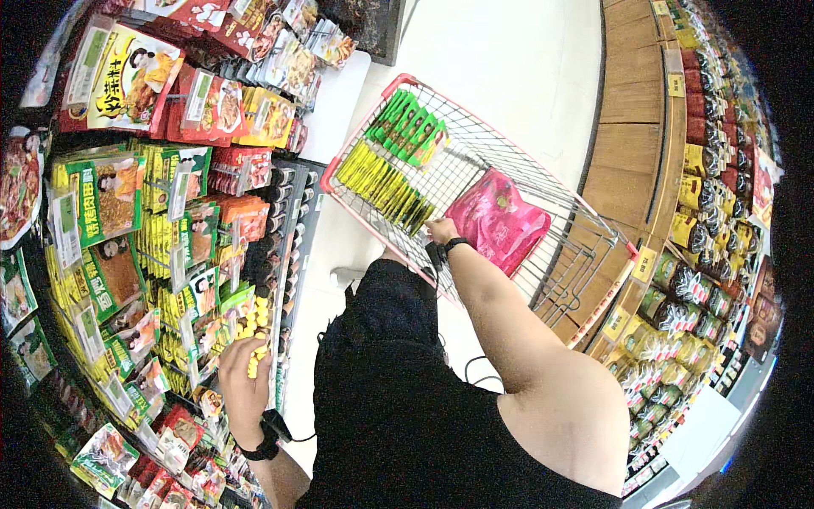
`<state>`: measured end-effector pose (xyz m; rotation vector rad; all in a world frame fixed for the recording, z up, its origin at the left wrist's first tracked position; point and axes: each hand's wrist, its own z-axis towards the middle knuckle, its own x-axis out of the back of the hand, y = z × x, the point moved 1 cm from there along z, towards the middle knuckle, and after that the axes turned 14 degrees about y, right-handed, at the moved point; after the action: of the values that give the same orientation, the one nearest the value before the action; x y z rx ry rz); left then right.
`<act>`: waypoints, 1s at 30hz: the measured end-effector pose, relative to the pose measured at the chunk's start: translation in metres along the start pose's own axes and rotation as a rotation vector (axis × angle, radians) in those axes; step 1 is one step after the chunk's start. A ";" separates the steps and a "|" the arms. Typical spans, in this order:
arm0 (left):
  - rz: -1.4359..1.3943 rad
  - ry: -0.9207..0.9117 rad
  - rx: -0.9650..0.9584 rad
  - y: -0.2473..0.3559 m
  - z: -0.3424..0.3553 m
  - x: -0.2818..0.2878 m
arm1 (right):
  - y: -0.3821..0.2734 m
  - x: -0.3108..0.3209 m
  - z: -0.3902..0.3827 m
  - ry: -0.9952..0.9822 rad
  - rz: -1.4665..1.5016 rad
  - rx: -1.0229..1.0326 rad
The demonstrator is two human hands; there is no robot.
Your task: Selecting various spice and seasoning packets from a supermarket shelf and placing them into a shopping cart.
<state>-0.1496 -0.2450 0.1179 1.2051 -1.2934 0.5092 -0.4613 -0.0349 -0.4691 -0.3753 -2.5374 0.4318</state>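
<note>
My right hand (pixel 439 230) reaches into the wire shopping cart (pixel 526 174). Its bent fingers are on the near end of a row of yellow packets (pixel 383 188). A row of green packets (pixel 407 127) stands behind them, and a pink bag (pixel 500 219) lies to the right of that hand. Down at the left rack, my left hand (pixel 243 382) is curled, with small bright yellow pieces (pixel 254 321) at its fingertips. What exactly they close on is too small to tell. A dark band circles each wrist.
A tall rack of hanging seasoning packets (pixel 106 199) fills the left side. Bottles (pixel 280 208) line the shelf beside it. Wooden shelving (pixel 627 140) with packaged goods (pixel 699 182) curves along the right. Pale floor (pixel 492 51) stretches ahead beyond the cart.
</note>
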 end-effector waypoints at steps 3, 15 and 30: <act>-0.030 -0.042 0.020 0.006 0.008 -0.006 | -0.022 0.027 -0.027 0.097 0.045 -0.022; -0.015 -0.096 -0.083 0.021 0.032 -0.022 | -0.053 0.065 -0.072 0.243 -0.254 0.239; -0.076 -0.010 -0.182 0.006 0.041 -0.018 | -0.045 0.097 -0.054 0.063 0.056 0.021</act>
<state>-0.1780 -0.2730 0.0967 1.1015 -1.2688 0.3233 -0.5189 -0.0300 -0.3639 -0.4461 -2.4646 0.4604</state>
